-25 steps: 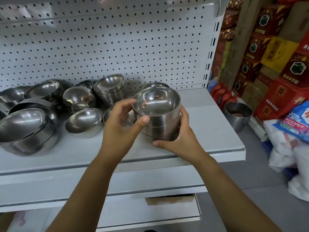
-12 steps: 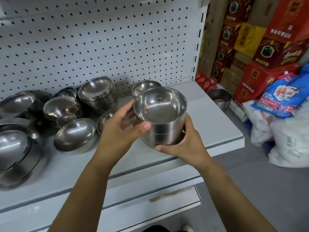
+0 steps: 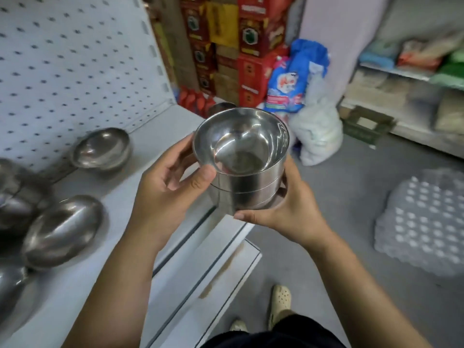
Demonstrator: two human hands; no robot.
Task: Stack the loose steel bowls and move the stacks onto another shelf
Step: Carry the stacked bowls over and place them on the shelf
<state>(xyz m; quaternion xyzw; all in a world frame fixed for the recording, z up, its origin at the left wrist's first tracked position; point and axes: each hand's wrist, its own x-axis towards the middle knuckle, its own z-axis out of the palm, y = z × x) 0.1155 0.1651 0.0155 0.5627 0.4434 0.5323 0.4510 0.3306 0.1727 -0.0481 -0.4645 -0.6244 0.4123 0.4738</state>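
Note:
A stack of steel bowls [image 3: 247, 172], three rims showing, is held in the air past the right front corner of the white shelf [image 3: 160, 151]. My left hand [image 3: 170, 187] grips its left side with the thumb on the top rim. My right hand [image 3: 288, 209] cups the bottom and right side. Loose steel bowls stay on the shelf: one near the pegboard [image 3: 103, 149], one tipped toward the front [image 3: 62, 229], and more at the far left edge [image 3: 12, 209], partly cut off.
A pegboard back panel [image 3: 75, 59] rises behind the shelf. Red and yellow cartons [image 3: 241, 46] and sacks [image 3: 316, 131] stand on the floor to the right. Another shelf unit [image 3: 411, 79] with goods is at far right. A plastic-wrapped pack [image 3: 421, 222] lies on the grey floor. My feet [image 3: 278, 305] are below.
The stack has been lifted off the shelf and carried right, beyond the shelf's corner. My view has swung right and down, so most loose bowls have slid out of frame at left.

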